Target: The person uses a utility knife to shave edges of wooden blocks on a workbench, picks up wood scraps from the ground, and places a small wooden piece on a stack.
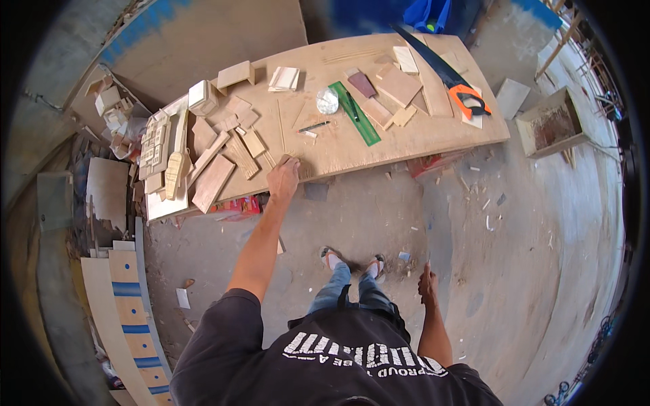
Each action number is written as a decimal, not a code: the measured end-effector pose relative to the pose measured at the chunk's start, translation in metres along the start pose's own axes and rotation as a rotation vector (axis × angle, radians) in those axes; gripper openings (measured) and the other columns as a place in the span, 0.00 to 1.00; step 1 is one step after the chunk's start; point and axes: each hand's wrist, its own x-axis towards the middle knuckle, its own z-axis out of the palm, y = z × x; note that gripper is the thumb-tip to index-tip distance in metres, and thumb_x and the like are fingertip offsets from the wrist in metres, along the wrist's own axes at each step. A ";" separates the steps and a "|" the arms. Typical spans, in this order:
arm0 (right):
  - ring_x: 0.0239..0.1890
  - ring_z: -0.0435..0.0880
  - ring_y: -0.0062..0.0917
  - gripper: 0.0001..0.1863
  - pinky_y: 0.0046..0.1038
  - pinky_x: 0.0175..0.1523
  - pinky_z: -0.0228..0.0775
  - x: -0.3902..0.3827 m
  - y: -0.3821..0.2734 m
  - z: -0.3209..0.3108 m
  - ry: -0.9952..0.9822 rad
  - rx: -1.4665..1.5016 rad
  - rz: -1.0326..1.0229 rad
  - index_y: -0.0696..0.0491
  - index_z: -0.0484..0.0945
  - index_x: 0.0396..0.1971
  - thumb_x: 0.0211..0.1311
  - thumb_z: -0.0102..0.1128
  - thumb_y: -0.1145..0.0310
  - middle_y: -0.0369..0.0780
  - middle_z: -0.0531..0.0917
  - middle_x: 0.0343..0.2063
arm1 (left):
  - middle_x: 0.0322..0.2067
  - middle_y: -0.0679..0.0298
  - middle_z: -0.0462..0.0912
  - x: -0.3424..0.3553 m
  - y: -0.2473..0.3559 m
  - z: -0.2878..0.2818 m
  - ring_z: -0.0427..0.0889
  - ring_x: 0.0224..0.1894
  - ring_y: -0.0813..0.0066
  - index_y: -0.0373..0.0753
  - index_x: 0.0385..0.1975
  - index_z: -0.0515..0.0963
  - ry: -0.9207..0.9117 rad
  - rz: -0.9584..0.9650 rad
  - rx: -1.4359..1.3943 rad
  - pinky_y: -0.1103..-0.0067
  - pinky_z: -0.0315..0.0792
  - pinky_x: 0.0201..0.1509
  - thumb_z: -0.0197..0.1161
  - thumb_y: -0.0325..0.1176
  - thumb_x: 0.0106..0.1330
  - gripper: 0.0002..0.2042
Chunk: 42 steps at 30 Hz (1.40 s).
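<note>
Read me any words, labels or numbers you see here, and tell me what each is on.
Shirt: white lettering across the front; I won't copy its words.
Green ruler: any markings too small to read.
Saw: nothing legible.

The left arm [256, 242] was stretched forward, the left hand [284, 176] curled. The right arm [437, 335] hung lower, the right hand [426, 285] also curled.

Table [421, 132], saw [433, 61] at its right, ruler [366, 128] midway, wood pieces [215, 181] either side, box [560, 145] beyond right
</note>
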 end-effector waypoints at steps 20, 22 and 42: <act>0.13 0.67 0.18 0.34 0.27 0.17 0.58 0.054 0.042 -0.041 -0.011 -0.333 -0.111 0.49 0.70 0.22 0.66 0.46 0.29 0.31 0.68 0.14 | 0.31 0.49 0.82 0.019 0.037 0.022 0.83 0.36 0.48 0.36 0.35 0.80 0.095 -0.013 -0.275 0.62 0.75 0.39 0.61 0.25 0.63 0.04; 0.13 0.63 0.16 0.32 0.26 0.17 0.53 0.032 0.013 -0.022 -0.017 -0.244 -0.072 0.46 0.68 0.21 0.66 0.47 0.30 0.29 0.66 0.14 | 0.34 0.50 0.84 0.024 0.030 0.039 0.84 0.36 0.50 0.38 0.37 0.83 0.119 0.015 -0.108 0.61 0.76 0.38 0.61 0.28 0.64 0.06; 0.14 0.66 0.14 0.15 0.22 0.18 0.55 0.285 0.085 0.133 -0.125 0.503 0.173 0.48 0.70 0.28 0.70 0.58 0.54 0.29 0.69 0.18 | 0.26 0.55 0.87 -0.264 0.008 0.554 0.87 0.28 0.64 0.38 0.26 0.85 -0.653 -0.561 -0.251 0.70 0.78 0.35 0.70 0.35 0.57 0.07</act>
